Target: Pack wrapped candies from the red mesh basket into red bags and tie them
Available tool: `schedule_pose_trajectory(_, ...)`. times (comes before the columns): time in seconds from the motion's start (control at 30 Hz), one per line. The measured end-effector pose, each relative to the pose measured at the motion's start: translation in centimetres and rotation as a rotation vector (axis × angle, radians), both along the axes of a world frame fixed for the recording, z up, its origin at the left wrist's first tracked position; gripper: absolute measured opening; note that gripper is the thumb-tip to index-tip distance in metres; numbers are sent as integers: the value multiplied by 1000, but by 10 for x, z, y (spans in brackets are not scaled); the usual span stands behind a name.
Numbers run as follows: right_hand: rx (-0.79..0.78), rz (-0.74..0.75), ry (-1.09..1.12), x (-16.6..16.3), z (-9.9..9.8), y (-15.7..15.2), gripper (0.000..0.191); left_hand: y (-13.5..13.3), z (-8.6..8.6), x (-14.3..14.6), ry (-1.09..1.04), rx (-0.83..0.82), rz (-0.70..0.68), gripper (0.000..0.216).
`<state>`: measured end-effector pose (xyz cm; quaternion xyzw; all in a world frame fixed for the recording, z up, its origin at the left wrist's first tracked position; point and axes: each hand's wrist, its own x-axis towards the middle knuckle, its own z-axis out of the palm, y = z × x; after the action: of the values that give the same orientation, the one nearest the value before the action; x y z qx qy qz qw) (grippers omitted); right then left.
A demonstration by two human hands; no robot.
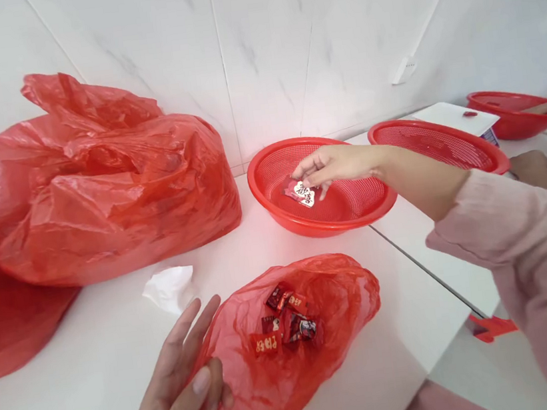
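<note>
My right hand (331, 165) reaches over a red mesh basket (280, 217), its fingers closed on a small red wrapped packet (299, 191) with a white label and dark lettering. In front of me lies a thin red plastic bag (259, 402) with its mouth spread wide. Several small wrapped packets (288, 317), red and dark, lie inside that bag. My left hand (185, 378) is at the bag's left rim, thumb and lower fingers closed against the plastic while the upper two fingers stretch out. Part of its grip is hidden.
A large, full red plastic bag (116, 199) stands by the wall, another red bag (11, 320) left of it. Crumpled white paper (169, 288) lies nearby. Rightward are a second red basket (437, 143), a white box (456, 117), a red basin (509, 120) and other people's hands (533, 164).
</note>
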<state>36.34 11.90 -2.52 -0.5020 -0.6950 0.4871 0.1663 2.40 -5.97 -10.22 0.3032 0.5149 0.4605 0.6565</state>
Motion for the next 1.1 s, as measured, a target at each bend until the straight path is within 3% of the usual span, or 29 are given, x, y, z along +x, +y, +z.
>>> schedule_pose_trajectory(0.13,-20,164,-17,-38,8,-57,28,-1,3,3,-21,80,-14,56)
schedule_pose_trajectory(0.23,21,349,-146,-68,-3,-92,30,0,0,2,-43,116,-40,54)
schedule_pose_trajectory(0.3,123,393,-288,-81,-17,-108,30,1,-1,1,-49,130,-55,55)
schedule_pose_trajectory(0.47,483,281,-703,-80,-46,-127,30,-5,0,-1,57,203,-37,53)
schedule_pose_trajectory(0.57,665,194,-726,-61,-50,-140,29,-16,2,-5,266,243,25,63)
schedule_pose_trajectory(0.67,754,-10,-724,-36,-57,-161,32,-28,-1,-11,470,219,58,72)
schedule_pose_trajectory(0.73,682,-197,-696,-21,-66,-175,40,-34,-6,-17,588,198,39,72)
schedule_pose_trajectory(0.83,358,-381,-549,-5,-80,-193,46,-38,-13,-23,733,175,-31,58)
schedule_pose_trajectory(0.93,133,-372,-362,1,-81,-200,32,-38,-12,-24,818,150,-164,38)
schedule_pose_trajectory(1.0,94,-331,-251,1,-73,-199,24,-36,-5,-22,810,172,-214,36)
schedule_pose_trajectory(1.1,125,-316,-144,-3,-56,-192,21,-32,11,-15,733,263,-178,31)
